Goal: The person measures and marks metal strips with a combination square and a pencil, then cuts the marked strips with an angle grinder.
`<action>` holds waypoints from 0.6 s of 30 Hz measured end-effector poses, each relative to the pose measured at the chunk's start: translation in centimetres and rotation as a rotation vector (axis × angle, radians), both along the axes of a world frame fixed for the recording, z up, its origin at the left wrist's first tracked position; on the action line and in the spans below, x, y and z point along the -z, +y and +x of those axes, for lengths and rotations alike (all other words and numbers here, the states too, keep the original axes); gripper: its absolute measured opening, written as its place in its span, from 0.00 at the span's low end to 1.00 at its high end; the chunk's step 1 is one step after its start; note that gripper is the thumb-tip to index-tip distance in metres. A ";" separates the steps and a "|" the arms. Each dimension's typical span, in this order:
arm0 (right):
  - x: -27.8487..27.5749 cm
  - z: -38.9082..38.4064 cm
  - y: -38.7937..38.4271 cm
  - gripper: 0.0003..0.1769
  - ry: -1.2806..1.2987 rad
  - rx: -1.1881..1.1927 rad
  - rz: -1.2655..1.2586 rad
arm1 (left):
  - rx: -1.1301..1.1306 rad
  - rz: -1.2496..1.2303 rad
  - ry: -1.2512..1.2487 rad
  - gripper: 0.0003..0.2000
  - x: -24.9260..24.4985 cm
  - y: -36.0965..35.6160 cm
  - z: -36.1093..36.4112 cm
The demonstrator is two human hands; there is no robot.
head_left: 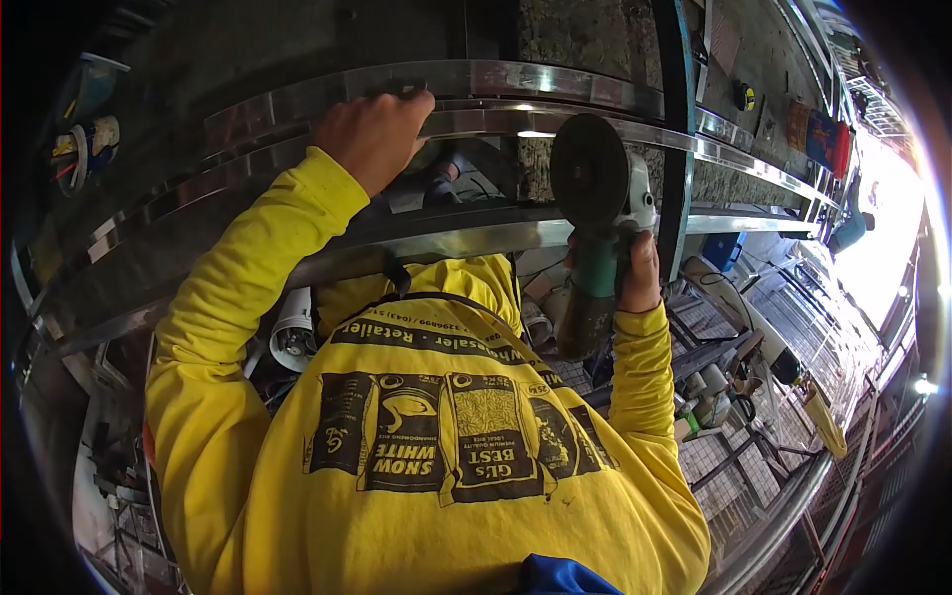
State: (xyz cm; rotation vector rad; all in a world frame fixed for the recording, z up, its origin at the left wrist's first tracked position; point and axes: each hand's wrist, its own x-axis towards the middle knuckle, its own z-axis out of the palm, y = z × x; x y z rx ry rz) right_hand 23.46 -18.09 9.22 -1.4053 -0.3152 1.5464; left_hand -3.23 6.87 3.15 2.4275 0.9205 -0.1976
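My left hand (369, 137) is closed over long shiny metal bars (486, 121) that run side by side across the view, its fingers curled at the bars' edge. My right hand (643, 274) grips the green body of an angle grinder (595, 266). The grinder points away from me, and its dark round disc (587, 167) overlaps the bars in this view. Nearer to my body, another metal bar (466, 238) crosses in front of my yellow shirt (416, 526).
A dark beam (678, 129) crosses the bars right of the grinder. A tape measure (744, 96) lies at the upper right. A white bucket (103, 137) with tools stands at far left. Another person (851, 230) is in the bright area at far right.
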 end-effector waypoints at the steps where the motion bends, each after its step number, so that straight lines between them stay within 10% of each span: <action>1: 0.1 -0.1 0.0 0.46 -0.022 -0.023 0.013 | 0.002 -0.002 0.009 0.16 0.0 0.0 0.0; 18: 1.9 -1.2 -0.1 0.47 -0.055 -0.054 -0.016 | 0.034 -0.004 0.025 0.15 0.0 0.1 0.2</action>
